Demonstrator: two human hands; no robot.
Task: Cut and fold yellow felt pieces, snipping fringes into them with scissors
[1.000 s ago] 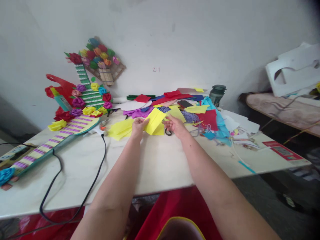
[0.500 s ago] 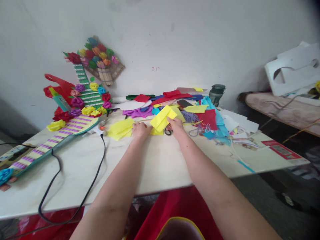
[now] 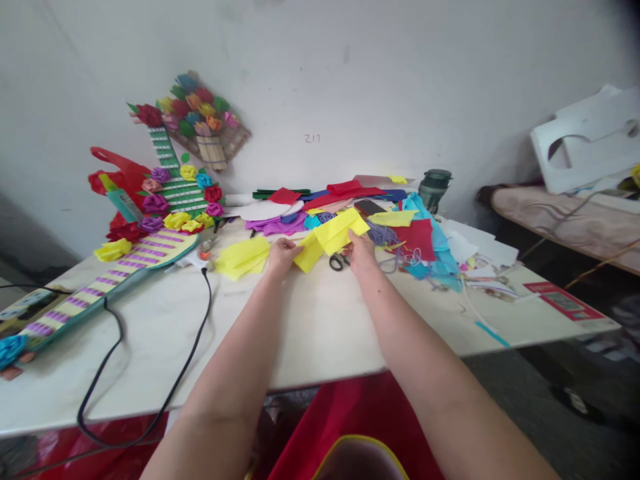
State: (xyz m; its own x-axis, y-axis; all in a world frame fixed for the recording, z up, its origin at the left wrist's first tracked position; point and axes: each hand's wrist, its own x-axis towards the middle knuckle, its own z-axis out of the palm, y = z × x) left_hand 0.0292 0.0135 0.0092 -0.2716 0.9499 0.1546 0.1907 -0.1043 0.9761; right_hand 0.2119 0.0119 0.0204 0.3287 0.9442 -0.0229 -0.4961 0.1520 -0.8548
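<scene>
- Above the middle of the worktop (image 3: 320, 327), I have both forearms reaching forward from the near edge, converging slightly toward the hands.
- My left hand (image 3: 283, 257) is low, knuckles up and fingers curled, its thumb pointing right; the grip is together on the left edge of the lower yellow sheet (image 3: 309, 253).
- My right hand (image 3: 361, 253) is turned inward, thumb up front and fingers bent below; its grip is clamped on the lower right part of the upper yellow sheet (image 3: 342, 231).
- That upper sheet shows a fold, sits tilted between the hands and overlaps the lower one.
- Scissors (image 3: 336, 263) lie just beside my right hand, a dark handle loop showing; their blades I cannot make out.
- Left of my left hand I see a yellow pile (image 3: 242, 259), with a black cord (image 3: 200, 327) running nearer me.
- Beyond the hands lie purple sheets (image 3: 280, 225); a red sheet (image 3: 419, 240) is off to the right.
</scene>
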